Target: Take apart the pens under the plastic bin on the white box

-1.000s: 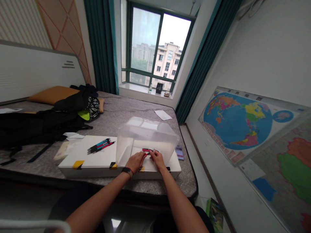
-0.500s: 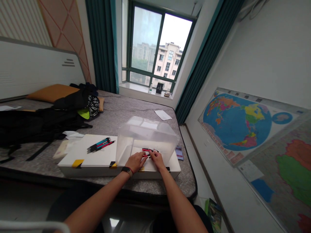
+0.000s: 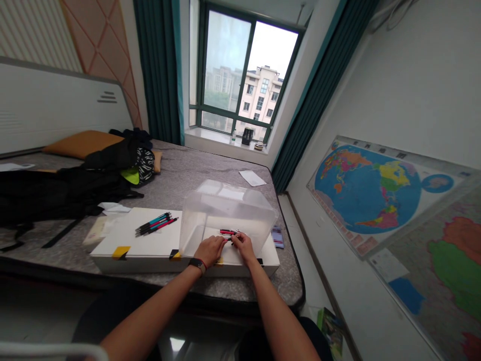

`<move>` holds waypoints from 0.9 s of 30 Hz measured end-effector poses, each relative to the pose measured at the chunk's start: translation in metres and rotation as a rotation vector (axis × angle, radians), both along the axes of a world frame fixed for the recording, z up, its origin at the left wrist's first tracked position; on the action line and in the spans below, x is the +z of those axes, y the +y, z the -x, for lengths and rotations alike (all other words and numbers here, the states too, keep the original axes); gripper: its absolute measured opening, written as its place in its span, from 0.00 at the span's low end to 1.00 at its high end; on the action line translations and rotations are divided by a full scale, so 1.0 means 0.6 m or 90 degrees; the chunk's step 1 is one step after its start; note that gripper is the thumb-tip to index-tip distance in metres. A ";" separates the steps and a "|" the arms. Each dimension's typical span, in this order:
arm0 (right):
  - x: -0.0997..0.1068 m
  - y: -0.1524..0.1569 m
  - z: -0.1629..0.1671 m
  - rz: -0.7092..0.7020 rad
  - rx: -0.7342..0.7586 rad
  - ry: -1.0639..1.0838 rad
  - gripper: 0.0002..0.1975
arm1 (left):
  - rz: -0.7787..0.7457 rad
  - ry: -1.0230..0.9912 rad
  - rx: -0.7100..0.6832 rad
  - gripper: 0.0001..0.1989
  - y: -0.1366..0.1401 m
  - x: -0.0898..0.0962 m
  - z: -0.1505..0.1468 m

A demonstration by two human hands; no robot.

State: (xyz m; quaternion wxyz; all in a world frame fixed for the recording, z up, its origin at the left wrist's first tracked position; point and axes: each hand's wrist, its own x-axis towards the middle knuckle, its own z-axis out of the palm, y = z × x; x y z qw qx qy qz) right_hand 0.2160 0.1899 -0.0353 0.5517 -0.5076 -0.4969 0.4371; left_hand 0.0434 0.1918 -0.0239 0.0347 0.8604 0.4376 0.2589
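Observation:
My left hand (image 3: 211, 250), with a dark band on its wrist, is closed around one end of a red and black pen (image 3: 227, 239). On the pen's other end, the fingers of my right hand (image 3: 243, 245) are pinched. Just beyond my fingers lies another red pen (image 3: 226, 231), partly hidden. Both hands are at the near, open side of a clear plastic bin (image 3: 229, 210) tipped on its side. The bin rests on a flat white box (image 3: 139, 248). Left of the bin, several pens (image 3: 156, 224) in teal, red and black lie side by side on the box.
The box sits near the front edge of a grey mattress (image 3: 203, 158). A black backpack (image 3: 56, 193) and an orange cushion (image 3: 84, 144) lie at the left. Tissues (image 3: 112, 208) are behind the box's left end. White paper (image 3: 252, 178) lies beyond the bin; a small printed card (image 3: 277, 237) is right of it.
My left fingers have closed more tightly on the red pen, and the two hands have shifted slightly around it. The pens on the left and the bin have stayed in place.

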 end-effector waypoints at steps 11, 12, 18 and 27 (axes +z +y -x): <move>-0.014 0.007 -0.003 0.001 0.054 0.064 0.13 | 0.019 -0.009 0.006 0.18 0.001 0.002 0.003; -0.013 0.007 -0.003 0.002 0.055 0.064 0.13 | 0.018 -0.006 -0.003 0.17 0.001 0.001 0.003; -0.015 0.007 -0.003 0.004 0.038 0.054 0.13 | 0.021 -0.027 0.002 0.15 0.001 0.004 0.002; -0.019 0.010 -0.003 -0.006 0.049 0.046 0.17 | 0.008 -0.005 0.007 0.15 0.003 0.005 0.002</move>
